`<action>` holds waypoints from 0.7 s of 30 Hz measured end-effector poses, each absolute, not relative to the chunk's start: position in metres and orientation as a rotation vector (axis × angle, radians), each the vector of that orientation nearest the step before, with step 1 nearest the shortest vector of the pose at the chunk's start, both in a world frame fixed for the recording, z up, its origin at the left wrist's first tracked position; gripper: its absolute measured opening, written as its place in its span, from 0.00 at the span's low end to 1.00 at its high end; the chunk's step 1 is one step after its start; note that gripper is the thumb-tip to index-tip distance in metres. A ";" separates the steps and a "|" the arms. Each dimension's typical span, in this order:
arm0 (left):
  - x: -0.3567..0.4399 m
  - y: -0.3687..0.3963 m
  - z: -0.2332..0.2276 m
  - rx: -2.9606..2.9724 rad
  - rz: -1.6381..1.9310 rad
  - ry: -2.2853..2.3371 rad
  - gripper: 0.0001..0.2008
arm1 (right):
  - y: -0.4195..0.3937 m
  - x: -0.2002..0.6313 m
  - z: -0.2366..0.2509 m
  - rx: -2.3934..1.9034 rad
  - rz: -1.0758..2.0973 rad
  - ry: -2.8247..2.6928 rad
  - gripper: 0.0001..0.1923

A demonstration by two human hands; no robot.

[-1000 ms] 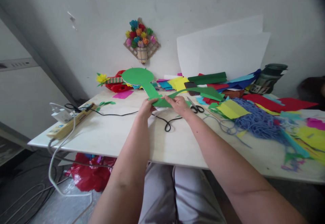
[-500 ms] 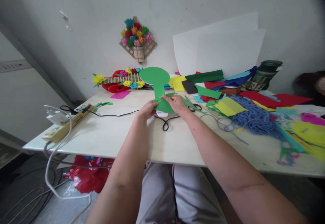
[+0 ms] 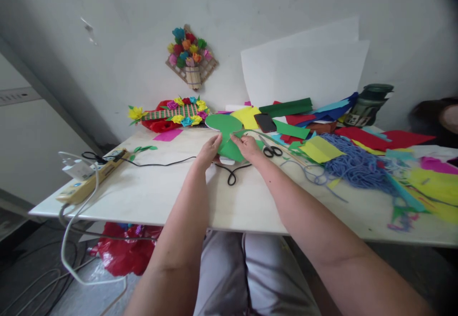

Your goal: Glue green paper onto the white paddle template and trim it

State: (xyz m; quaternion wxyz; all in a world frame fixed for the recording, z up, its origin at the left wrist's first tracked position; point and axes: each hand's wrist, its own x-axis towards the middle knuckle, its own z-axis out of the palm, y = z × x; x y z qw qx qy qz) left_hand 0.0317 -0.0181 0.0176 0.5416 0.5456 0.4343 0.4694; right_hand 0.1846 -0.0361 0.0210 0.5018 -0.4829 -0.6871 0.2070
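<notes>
A green paper cutout (image 3: 224,124) with a round top and a wide base lies low over the white table (image 3: 150,192), near its middle. My left hand (image 3: 210,151) pinches the cutout's left edge. My right hand (image 3: 247,147) grips its right side, fingers curled on the paper. A black cable (image 3: 232,175) loops on the table just below both hands. Black-handled scissors (image 3: 272,151) lie right of my right hand.
Coloured paper sheets, a phone (image 3: 265,122), blue yarn (image 3: 352,163) and a dark jar (image 3: 368,103) crowd the right side. A flower-trimmed craft piece (image 3: 171,113) sits at the back. A power strip (image 3: 91,177) lies at the left edge. White sheets lean on the wall.
The green cutout has tipped down from upright to nearly flat over the table. Both hands stayed on it, and the flower-trimmed piece behind it is now uncovered.
</notes>
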 end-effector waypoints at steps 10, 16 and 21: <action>0.016 -0.025 0.019 1.335 0.741 0.816 0.14 | -0.032 0.185 0.018 -1.178 0.588 -1.562 0.26; 0.019 -0.023 0.018 1.362 0.819 0.854 0.12 | -0.035 0.188 0.021 -1.176 0.654 -1.579 0.22; 0.017 -0.025 0.021 1.247 0.902 0.816 0.13 | -0.040 0.204 0.026 -1.090 0.855 -1.701 0.18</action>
